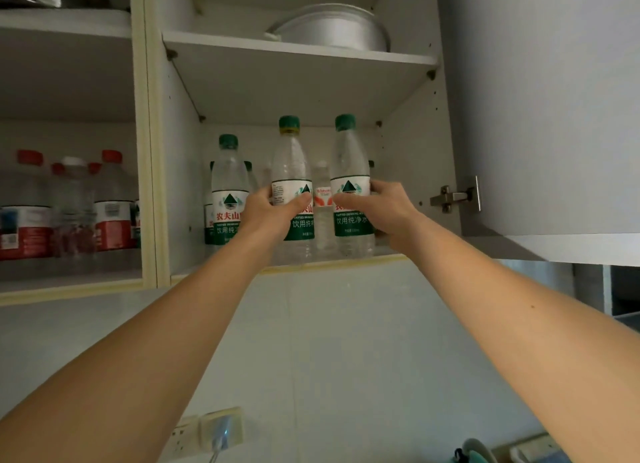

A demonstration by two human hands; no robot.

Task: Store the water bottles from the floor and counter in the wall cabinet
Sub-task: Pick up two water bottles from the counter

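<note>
Both your arms reach up into the open wall cabinet (408, 185). Your left hand (273, 208) is wrapped round the label of a green-capped water bottle (292, 171), thumb across the front, fingers curled behind it; the bottle stands upright near the front edge of the lower shelf (332, 260). Your right hand (374, 208) grips a second green-capped bottle (349, 164) the same way, upright, just to the right of the first. Between the two, further back, stands a smaller clear bottle with a red and white label (322, 199). To the left of your left hand stands a third green-capped bottle (228, 185), upright and untouched, with more green-labelled bottles behind it, though their number is hard to make out in the shadow. On the upper shelf (298, 48) sits a metal pot (332, 27). The cabinet door (554, 116) hangs open at the right on its hinge (453, 197). The neighbouring compartment on the left holds red-capped bottles (112, 199), blurred. Below, on the tiled wall (346, 341), is a power socket (207, 431) with a plug in it.
</note>
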